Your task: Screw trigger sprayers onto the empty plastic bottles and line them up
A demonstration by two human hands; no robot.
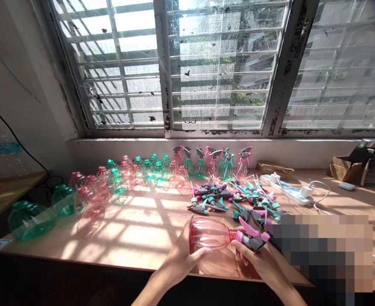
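A clear pink spray bottle point(210, 233) lies sideways above the table's front edge, its base to the left. My left hand point(182, 259) is closed around the base end, thumb along the lower side. At the neck, the fingers of my right hand point(254, 260) grip the pink collar of a pink-and-grey trigger sprayer point(253, 239). The sprayer sits on the bottle's mouth; whether it is tight I cannot tell. Just beyond lies a heap of loose trigger sprayers point(215, 205), teal, pink and grey, with thin tubes.
Headless green bottles point(31, 221) and pink bottles point(90, 206) stand at left and along the back. Several bottles with sprayers point(200, 163) stand below the window. A white power strip point(289, 190) and a cardboard box point(345, 168) are at right. Pixelation covers the right foreground.
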